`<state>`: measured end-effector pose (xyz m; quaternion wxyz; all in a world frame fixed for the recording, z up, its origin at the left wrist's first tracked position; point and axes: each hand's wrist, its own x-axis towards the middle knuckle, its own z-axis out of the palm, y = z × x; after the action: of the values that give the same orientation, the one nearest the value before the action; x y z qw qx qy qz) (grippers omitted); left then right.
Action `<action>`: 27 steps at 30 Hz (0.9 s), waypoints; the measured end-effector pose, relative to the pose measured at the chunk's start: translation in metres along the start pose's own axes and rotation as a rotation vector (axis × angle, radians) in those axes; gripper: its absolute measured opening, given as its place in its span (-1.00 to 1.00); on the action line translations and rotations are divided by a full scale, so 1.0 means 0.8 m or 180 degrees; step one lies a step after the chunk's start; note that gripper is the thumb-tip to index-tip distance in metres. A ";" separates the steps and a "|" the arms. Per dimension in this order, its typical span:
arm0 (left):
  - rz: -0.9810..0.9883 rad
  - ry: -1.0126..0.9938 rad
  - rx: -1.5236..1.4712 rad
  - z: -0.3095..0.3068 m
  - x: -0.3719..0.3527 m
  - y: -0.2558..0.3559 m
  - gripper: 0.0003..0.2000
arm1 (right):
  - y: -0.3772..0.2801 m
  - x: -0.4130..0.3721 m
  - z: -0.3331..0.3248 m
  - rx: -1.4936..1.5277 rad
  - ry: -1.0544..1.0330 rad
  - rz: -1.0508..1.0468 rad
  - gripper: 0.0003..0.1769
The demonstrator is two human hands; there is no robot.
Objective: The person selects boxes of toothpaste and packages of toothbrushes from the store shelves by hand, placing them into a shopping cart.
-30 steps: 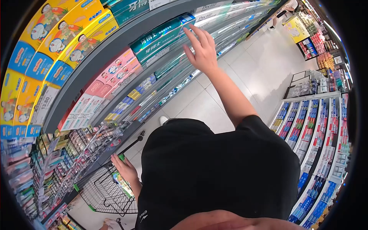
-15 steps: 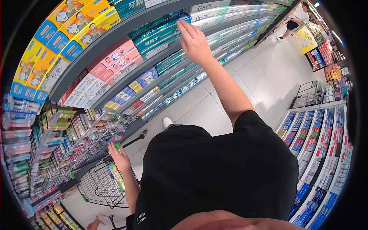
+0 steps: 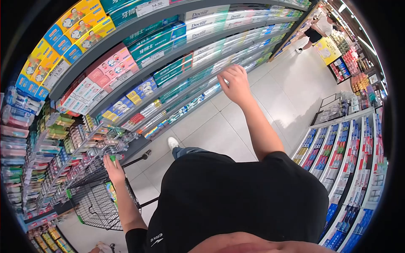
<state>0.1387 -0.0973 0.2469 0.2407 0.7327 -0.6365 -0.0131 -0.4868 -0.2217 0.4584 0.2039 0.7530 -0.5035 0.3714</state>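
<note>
My left hand (image 3: 114, 169) is at the handle (image 3: 113, 157) of a black wire shopping cart (image 3: 95, 206), its fingers around the green part. Out in front of the shelves, my right hand (image 3: 236, 85) hangs over the aisle with loosely bent fingers. Nothing shows in it, and it touches no product. The closest goods are the rows of toothpaste boxes, among them teal boxes (image 3: 156, 42) and white Doctor boxes (image 3: 204, 23). A colourful pack (image 3: 111, 193) shows inside the cart.
Yellow cartoon boxes (image 3: 80, 29) and pink boxes (image 3: 114, 67) fill the shelves at upper left. Hanging packs (image 3: 50, 156) line the left side. Another shelf unit (image 3: 337, 168) stands to the right. A person (image 3: 320, 27) is farther down the tiled aisle (image 3: 278, 88).
My right hand has left the teal toothpaste boxes and moved down and right over the aisle, its fingers now bent. The left hand and cart appear farther left and the view has shifted.
</note>
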 end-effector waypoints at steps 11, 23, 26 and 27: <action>-0.0261 -0.0115 0.0126 0.005 0.005 0.002 -0.45 | 0.023 -0.031 -0.105 0.0644 -0.1031 -0.0021 -0.92; -0.0178 -0.0086 0.0097 0.006 0.016 0.008 -0.46 | 0.263 0.180 0.049 0.0997 -0.0477 0.1340 -0.20; -0.0266 -0.0143 0.0181 0.002 0.017 0.015 -0.46 | 0.302 0.218 0.084 0.1077 -0.0588 0.1500 0.20; -0.0339 -0.0191 0.0181 -0.001 0.017 0.018 -0.46 | 0.312 0.228 0.094 0.1264 -0.0522 0.1534 0.22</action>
<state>0.1280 -0.1111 0.2567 0.1996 0.7713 -0.6036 -0.0296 -0.6476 -0.4859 0.5330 -0.0821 0.6645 -0.5998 0.4381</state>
